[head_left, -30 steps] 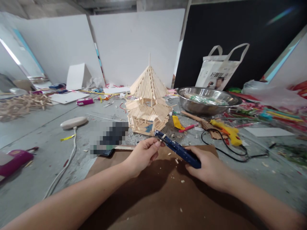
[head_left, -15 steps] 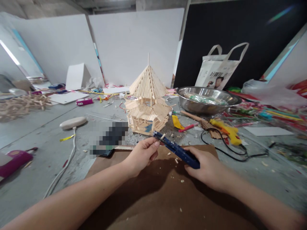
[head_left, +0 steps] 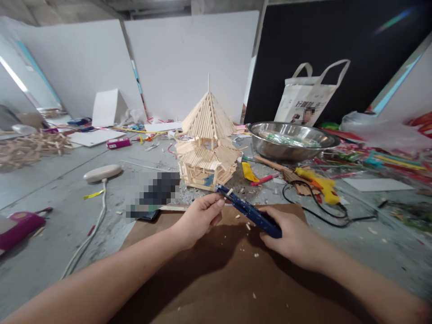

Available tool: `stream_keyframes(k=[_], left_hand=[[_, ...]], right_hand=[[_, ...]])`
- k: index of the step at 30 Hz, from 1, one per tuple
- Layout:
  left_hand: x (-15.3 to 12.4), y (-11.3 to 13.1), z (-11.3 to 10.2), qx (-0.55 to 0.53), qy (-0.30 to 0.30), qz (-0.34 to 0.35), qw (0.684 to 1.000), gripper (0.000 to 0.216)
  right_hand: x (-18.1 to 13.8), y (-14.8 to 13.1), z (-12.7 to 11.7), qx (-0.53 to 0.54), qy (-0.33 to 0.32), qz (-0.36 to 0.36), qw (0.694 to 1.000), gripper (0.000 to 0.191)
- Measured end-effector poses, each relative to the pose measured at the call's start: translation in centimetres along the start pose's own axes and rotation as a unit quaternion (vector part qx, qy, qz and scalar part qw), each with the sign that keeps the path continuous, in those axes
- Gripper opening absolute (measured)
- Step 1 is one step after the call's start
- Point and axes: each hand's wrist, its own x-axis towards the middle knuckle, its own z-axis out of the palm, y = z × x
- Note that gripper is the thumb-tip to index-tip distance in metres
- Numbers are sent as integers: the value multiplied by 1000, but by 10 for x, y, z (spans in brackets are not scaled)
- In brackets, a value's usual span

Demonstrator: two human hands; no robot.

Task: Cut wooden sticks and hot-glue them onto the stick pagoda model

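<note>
My right hand (head_left: 286, 231) is wrapped round the lower end of a long blue hand tool (head_left: 251, 211), speckled with pale bits; its exact kind is hard to make out. My left hand (head_left: 202, 216) pinches a short wooden stick (head_left: 230, 192) at the tool's far end, with the stick's pale tip showing across the jaws. Just behind the tool stands a pavilion model (head_left: 209, 157) built of wooden sticks, with a pointed roof above a second, wider roof. Beneath both hands lies a brown board (head_left: 216, 279) strewn with small wood bits.
Left of the model are a phone (head_left: 158, 193) and a white power strip (head_left: 103, 173) with a cable. At right lie a yellow glue gun (head_left: 319, 185) with a black cord, a steel basin (head_left: 293, 153) and a tote bag (head_left: 305, 101). Cut sticks (head_left: 33, 148) are heaped far left.
Almost nothing differs. The blue tool and both hands keep nearly the same place, with the tool's far end a touch lower.
</note>
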Motion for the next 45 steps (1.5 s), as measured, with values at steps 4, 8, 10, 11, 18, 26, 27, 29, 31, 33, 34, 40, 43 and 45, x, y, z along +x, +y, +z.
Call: stream_keyframes(k=[4, 8, 10, 11, 18, 26, 27, 29, 31, 33, 34, 40, 43, 45], left_hand=[[0, -1, -1, 3, 2, -1, 1000, 25], [1, -1, -1, 1, -6, 4, 1000, 23], [1, -1, -2, 1, -8, 5, 1000, 23], [1, -1, -2, 1, -9, 5, 1000, 23], [1, 0, -4, -6, -28, 1, 1000, 27], [0, 2, -4, -3, -40, 10, 999, 29], [0, 2, -4, 1, -40, 10, 999, 29], [0, 3, -5, 5, -43, 11, 999, 28], [1, 3, -5, 5, -49, 15, 999, 27], [1, 3, -6, 4, -52, 16, 998, 26], [1, 3, -6, 4, -53, 15, 998, 26], [1, 2, -6, 2, -49, 12, 999, 25], [1, 3, -6, 9, -50, 4, 999, 25], [1, 4, -5, 25, -44, 5, 999, 25]], right_hand=[[0, 1, 0, 2, -2, -2, 1000, 33], [-1, 0, 0, 3, -5, 1, 1000, 33], [-1, -1, -1, -2, -6, 1, 1000, 32], [-1, -1, -1, -4, -7, 0, 1000, 32], [0, 0, -1, 5, -7, -6, 1000, 32], [-1, -3, -4, 18, -16, -8, 1000, 32], [-1, -3, -4, 20, -17, -7, 1000, 32], [-1, -3, -4, 27, -16, -7, 999, 33], [-1, -3, -4, 31, -12, -9, 999, 33], [-1, -2, -3, 30, -11, -9, 999, 33], [-1, -2, -3, 28, -13, -9, 999, 32], [-1, -3, -2, 17, -10, -13, 1000, 29], [-1, -3, 0, -3, -10, -4, 1000, 20], [-1, -3, 2, -23, -5, 2, 1000, 11]])
